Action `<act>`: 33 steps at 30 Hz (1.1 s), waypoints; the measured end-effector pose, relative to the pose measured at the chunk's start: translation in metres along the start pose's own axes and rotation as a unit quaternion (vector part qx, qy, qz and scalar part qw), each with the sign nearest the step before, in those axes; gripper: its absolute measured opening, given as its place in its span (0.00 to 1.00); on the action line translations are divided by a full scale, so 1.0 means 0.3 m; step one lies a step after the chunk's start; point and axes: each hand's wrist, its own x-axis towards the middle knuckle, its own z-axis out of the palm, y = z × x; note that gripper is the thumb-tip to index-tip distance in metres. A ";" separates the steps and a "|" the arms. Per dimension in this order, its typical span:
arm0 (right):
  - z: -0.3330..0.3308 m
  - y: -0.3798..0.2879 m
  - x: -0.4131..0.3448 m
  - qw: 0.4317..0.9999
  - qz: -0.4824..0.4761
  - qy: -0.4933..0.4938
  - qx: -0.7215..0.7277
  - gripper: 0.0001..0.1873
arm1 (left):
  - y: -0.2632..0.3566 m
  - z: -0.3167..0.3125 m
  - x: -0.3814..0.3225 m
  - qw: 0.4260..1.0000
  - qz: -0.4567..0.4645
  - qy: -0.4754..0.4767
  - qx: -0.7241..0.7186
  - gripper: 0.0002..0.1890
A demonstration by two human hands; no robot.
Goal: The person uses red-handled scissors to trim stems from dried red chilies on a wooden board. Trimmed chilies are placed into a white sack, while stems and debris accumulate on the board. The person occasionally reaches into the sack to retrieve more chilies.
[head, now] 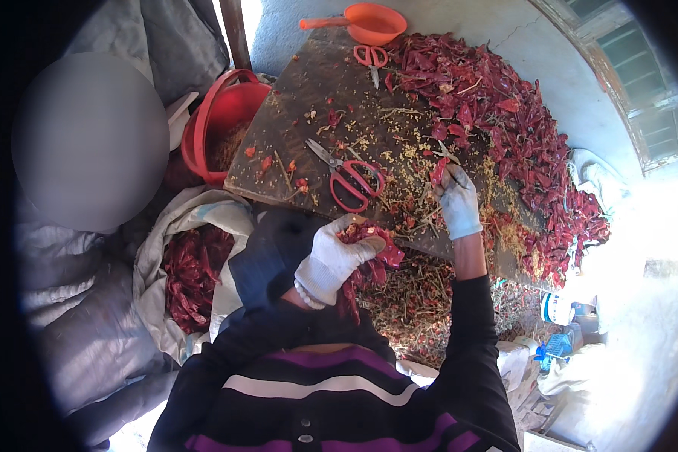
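Observation:
My left hand [339, 257], in a white knit glove, grips a bunch of dried red chili peppers [387, 254] at the near edge of the table. Further right, my gloved right hand [457, 200] pinches a single dried red pepper [439, 170] above the tabletop. A pale pointed piece [446, 151] sticks out beyond its fingertips; whether it is metal or stem is unclear. Between and beyond the hands lie red-handled scissors [350, 178], blades pointing away to the left. A second pair of scissors [372, 61] rests near the far edge.
A large heap of dried peppers [474, 90] runs along the wall. Seeds and stems litter the dark table [294, 107]. An orange dipper [376, 22] sits at the back. On the left stand a red bucket [203, 130] and an open sack [152, 277] of peppers. Stem scraps [412, 305] lie below the table.

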 end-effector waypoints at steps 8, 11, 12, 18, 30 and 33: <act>0.215 -0.080 -0.223 0.992 -0.030 -0.104 -0.070 0.12 | -0.002 -0.011 0.004 0.998 0.021 -0.001 -0.052 0.24; 0.288 -0.117 -0.285 0.981 -0.062 -0.099 -0.153 0.07 | -0.004 -0.014 -0.003 0.996 0.035 -0.005 -0.081 0.20; 0.304 -0.130 -0.298 0.989 -0.011 -0.106 -0.101 0.07 | -0.002 -0.014 -0.006 0.996 0.037 -0.008 -0.086 0.20; 0.358 -0.199 -0.313 0.967 0.084 -0.139 -0.194 0.04 | 0.018 -0.007 -0.021 0.995 0.034 -0.037 -0.089 0.18; 0.418 -0.249 -0.298 0.894 0.140 -0.248 -0.347 0.08 | -0.019 -0.013 0.007 0.991 0.057 -0.068 -0.104 0.15; 0.406 -0.239 -0.305 0.912 0.103 -0.265 -0.297 0.12 | -0.023 -0.017 0.014 0.988 0.028 -0.057 -0.143 0.13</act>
